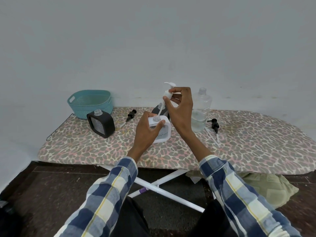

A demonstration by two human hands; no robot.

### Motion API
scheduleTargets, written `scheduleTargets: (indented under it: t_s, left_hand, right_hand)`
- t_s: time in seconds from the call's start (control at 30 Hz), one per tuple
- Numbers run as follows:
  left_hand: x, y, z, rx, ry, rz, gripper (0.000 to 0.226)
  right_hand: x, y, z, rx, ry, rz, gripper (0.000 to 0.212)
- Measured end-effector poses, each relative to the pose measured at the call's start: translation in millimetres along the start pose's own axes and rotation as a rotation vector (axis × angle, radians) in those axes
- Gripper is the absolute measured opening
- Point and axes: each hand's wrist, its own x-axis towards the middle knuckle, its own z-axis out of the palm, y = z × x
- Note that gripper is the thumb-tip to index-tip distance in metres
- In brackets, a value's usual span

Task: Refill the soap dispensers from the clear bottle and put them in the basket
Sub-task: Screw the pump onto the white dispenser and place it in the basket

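Observation:
My left hand (147,129) grips a white square soap dispenser (163,130) standing on the ironing board, its neck uncapped. My right hand (179,108) pinches a white pump head (168,92) above it; the pump's tube slants down toward the open neck. A black dispenser (100,124) without a pump stands at the left. Another dark dispenser (158,109) is mostly hidden behind my hands. The clear bottle (201,112), uncapped and partly filled, stands right of my right hand. A teal basket (90,102) sits at the back left.
Two black pumps lie loose on the board, one (130,115) between the black dispenser and my hands, one (214,124) right of the clear bottle. The leopard-print ironing board (256,142) extends right. Its white legs (164,187) and a green cloth (266,187) lie below.

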Motion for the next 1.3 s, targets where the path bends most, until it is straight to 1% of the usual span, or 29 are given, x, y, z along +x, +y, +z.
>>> scheduleTargets:
  t_s: [0.1, 0.23, 0.3, 0.37, 0.47, 0.57, 0.77, 0.87, 1.0, 1.1, 1.17, 1.23, 1.3]
  left_hand:
    - [-1, 1, 0, -0.031, 0.008, 0.008, 0.044]
    - [-3, 0, -2, -0.079, -0.008, 0.021, 0.037]
    - [-3, 0, -3, -0.096, -0.012, 0.016, 0.038]
    - [-3, 0, -3, -0.108, -0.016, 0.013, 0.042]
    - [-3, 0, -3, -0.104, -0.021, 0.017, 0.039]
    - [-3, -1, -4, -0.116, -0.026, 0.016, 0.040]
    - [-4, 1, -4, -0.125, -0.024, 0.006, 0.042]
    - [-6, 2, -4, -0.144, -0.030, -0.015, 0.036]
    - [-7, 3, -4, -0.145, -0.039, -0.022, 0.038]
    - [-5, 3, -5, -0.156, -0.042, -0.028, 0.042]
    - [-5, 2, -6, -0.167, -0.040, -0.029, 0.044]
    - [-5, 2, -6, -0.164, -0.038, -0.020, 0.045]
    - [-5, 2, -5, -0.163, -0.036, -0.019, 0.045]
  right_hand:
    - [-13, 6, 3, 0.018, -0.110, 0.037, 0.028]
    - [-27, 20, 2, 0.053, -0.255, 0.169, 0.025]
    - [-31, 26, 0, 0.063, -0.307, 0.211, 0.024]
    - [-32, 29, -3, 0.056, -0.345, 0.226, 0.023]
    - [-29, 33, -5, 0.058, -0.393, 0.237, 0.019]
    - [-26, 35, -7, 0.051, -0.457, 0.235, 0.023]
    - [-20, 38, -9, 0.064, -0.513, 0.270, 0.035]
    - [-19, 38, -5, -0.018, -0.513, 0.247, 0.038]
    - [-22, 43, 1, -0.102, -0.505, 0.227, 0.042]
    - [-20, 47, 1, -0.229, -0.593, 0.162, 0.036]
    - [-18, 46, -3, -0.254, -0.647, 0.159, 0.031]
    - [-15, 44, -7, -0.249, -0.663, 0.184, 0.023]
    - [-14, 42, -10, -0.242, -0.644, 0.213, 0.019]
